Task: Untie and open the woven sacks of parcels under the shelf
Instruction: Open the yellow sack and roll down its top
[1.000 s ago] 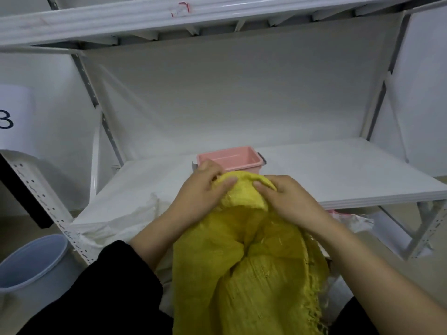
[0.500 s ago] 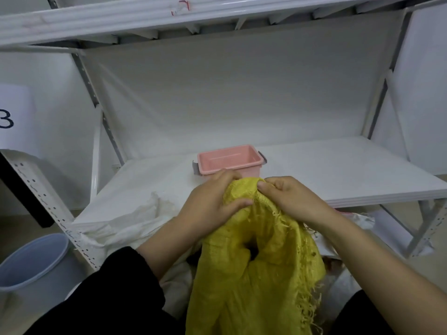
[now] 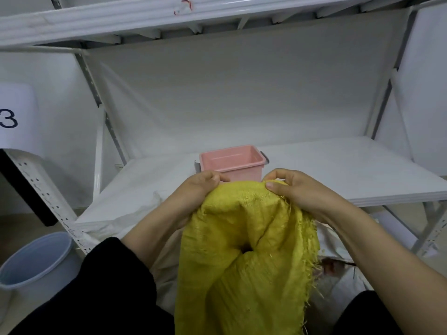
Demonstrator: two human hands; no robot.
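Observation:
A yellow woven sack (image 3: 244, 262) stands upright in front of me, its frayed edge hanging down the right side. A small dark gap shows in its folds at the middle. My left hand (image 3: 193, 192) grips the top of the sack on the left with curled fingers. At the top right corner my right hand (image 3: 297, 189) pinches the cloth between thumb and fingers. White woven sacks (image 3: 116, 213) lie under and beside the yellow one, below the shelf board (image 3: 338, 170).
A pink plastic bin (image 3: 233, 163) sits on the white shelf board just behind my hands. A blue-grey bucket (image 3: 33, 259) stands on the floor at the lower left. Perforated shelf posts (image 3: 43, 194) flank the opening, one on each side.
My hands have drawn apart along the sack's top, spreading the bunched cloth wider. The dark gap in the folds sits lower than half a second ago.

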